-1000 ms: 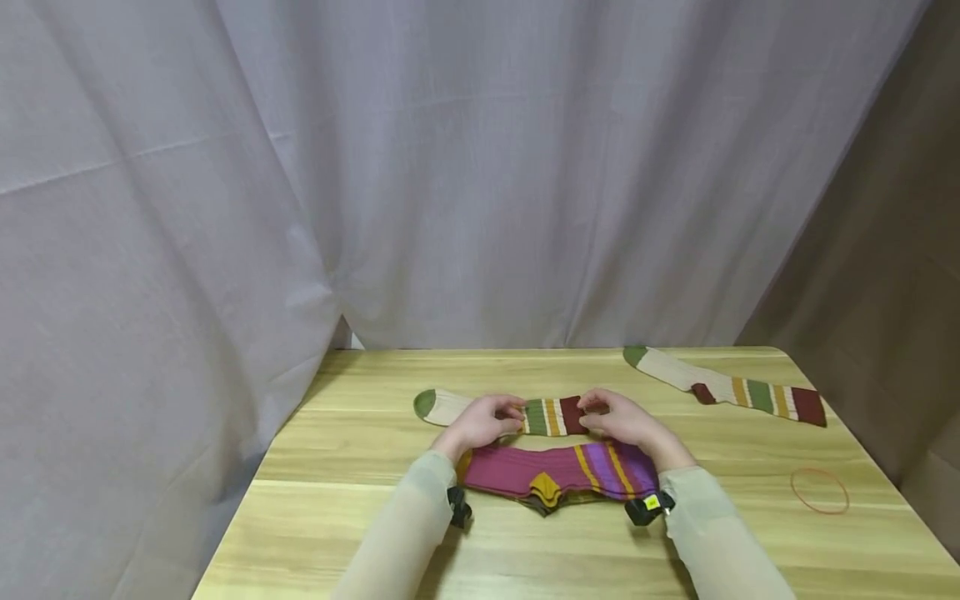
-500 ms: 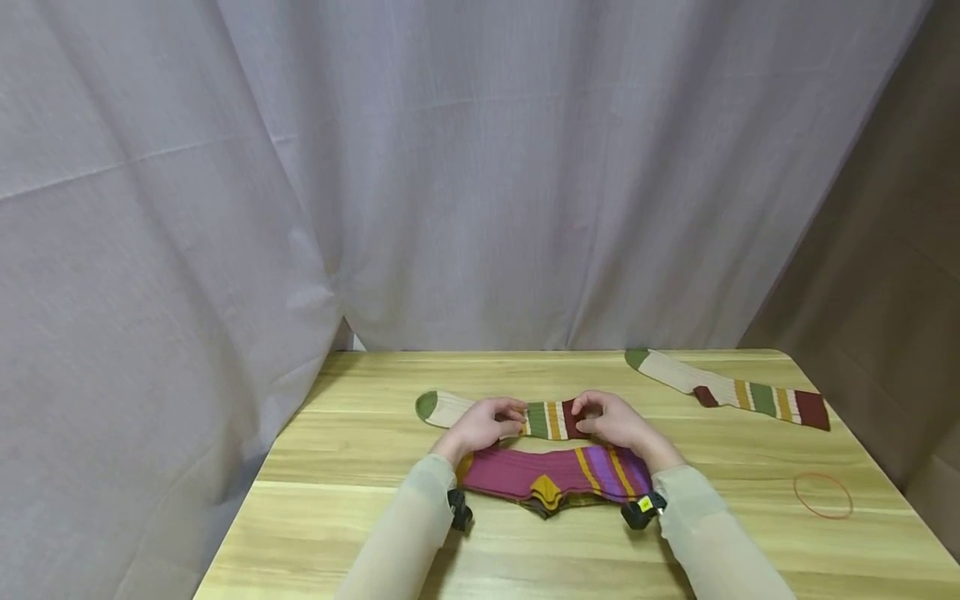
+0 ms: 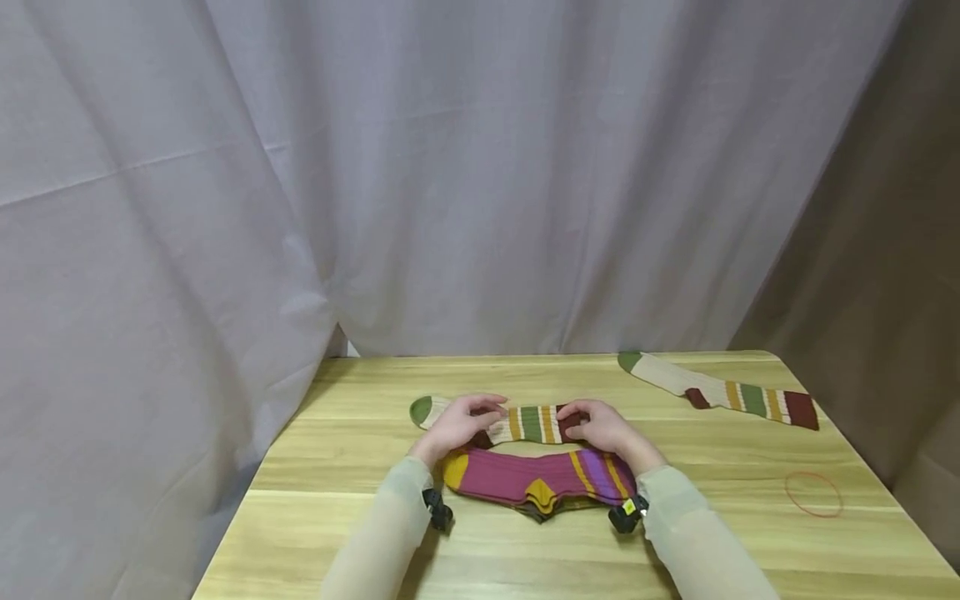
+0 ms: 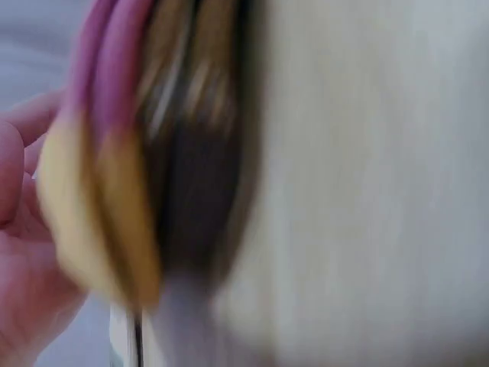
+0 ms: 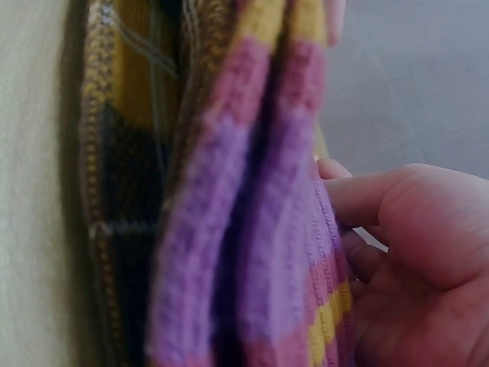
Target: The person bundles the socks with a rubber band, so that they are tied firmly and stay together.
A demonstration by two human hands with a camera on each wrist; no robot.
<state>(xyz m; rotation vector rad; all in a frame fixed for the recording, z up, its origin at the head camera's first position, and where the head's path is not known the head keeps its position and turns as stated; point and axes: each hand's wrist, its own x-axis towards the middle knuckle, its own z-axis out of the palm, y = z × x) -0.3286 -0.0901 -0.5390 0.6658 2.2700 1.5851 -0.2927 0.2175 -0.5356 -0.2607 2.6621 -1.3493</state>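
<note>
Cream striped sock [image 3: 531, 425] lay flat on table [image 3: 300, 533], ctr of frame, betw. both hands. L hand [image 3: 459, 423]: half open, fingers loosely bent, tips on sock's l. part. R hand [image 3: 606, 427]: same, thumb & index apart, tips at burgundy cuff [image 3: 566, 422]. Magenta socks [image 3: 517, 475] just below. Yellow label [image 3: 628, 506] nr R wrist, too small to read. Forearms [image 3: 705, 537] slanted in from bottom edge, hands turned twd each other.

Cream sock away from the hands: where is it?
In the head view, the cream sock lies at right, near the table's back edge, beyond the red ring.
</note>
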